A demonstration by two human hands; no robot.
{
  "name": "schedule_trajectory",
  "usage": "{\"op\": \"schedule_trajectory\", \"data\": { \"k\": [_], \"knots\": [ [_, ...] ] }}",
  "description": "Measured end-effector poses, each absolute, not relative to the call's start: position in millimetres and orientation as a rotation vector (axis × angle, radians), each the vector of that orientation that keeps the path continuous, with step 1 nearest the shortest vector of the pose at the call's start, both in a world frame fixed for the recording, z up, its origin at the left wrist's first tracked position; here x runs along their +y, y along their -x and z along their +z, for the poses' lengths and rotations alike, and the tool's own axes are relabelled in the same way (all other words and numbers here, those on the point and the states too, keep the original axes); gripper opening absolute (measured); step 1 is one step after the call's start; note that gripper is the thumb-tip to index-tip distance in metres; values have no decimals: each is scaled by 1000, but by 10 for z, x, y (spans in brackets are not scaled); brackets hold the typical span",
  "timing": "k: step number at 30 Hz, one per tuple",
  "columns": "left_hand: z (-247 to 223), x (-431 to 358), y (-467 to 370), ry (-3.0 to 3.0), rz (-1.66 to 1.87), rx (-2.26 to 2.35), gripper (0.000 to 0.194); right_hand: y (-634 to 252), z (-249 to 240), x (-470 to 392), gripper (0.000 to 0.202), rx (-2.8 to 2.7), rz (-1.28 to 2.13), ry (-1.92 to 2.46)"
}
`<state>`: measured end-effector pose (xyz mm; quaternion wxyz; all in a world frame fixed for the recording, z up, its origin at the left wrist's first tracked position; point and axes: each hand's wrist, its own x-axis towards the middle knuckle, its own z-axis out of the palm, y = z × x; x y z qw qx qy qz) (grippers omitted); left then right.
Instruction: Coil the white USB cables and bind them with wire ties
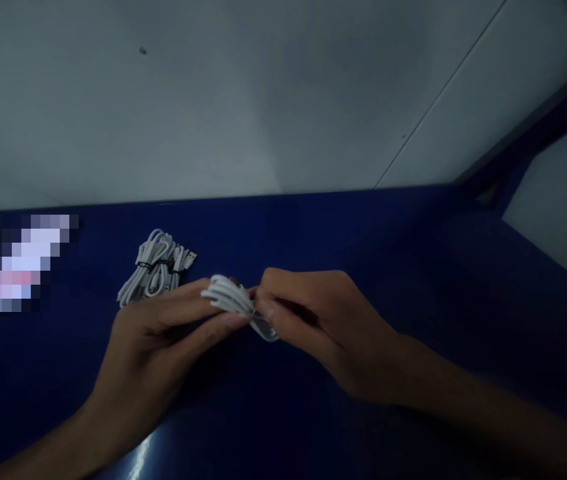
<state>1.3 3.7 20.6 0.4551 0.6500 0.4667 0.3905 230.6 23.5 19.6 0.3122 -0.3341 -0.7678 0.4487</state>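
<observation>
A coiled white cable (228, 295) is held above the blue table between both hands. My left hand (163, 333) grips the coil's left part between thumb and fingers. My right hand (318, 320) is closed at the coil's right part, its thumb and fingertips pinched at the cable's middle, where a thin tie seems to pass round it. What exactly those fingertips hold is partly hidden. Behind my left hand lies a pile of bundled white cables (156, 260) with dark ties, and a USB plug sticks out on its right side.
The blue table (303, 233) stretches across the view, with a pale wall (213, 120) behind it. A blurred-out, bright object (28, 267) lies at the far left. A blue frame bar (528, 147) slants up at the right.
</observation>
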Motion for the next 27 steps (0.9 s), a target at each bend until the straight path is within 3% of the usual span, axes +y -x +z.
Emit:
{"op": "schedule_trajectory", "data": {
  "k": [5,12,18,27],
  "knots": [
    [183,66,12,-1182,642,1005,24,-2294,109,260,28,-2184,912,785],
    [230,49,-6,-1367,737,1070,25,-2258,62,242,24,-2258,557,791],
    [298,47,-46,-1637,888,1176,19,-2266,117,229,15,-2146,697,809],
    [251,31,-32,-1485,994,1269,23,-2272,65,193,3,-2036,837,795]
  ]
}}
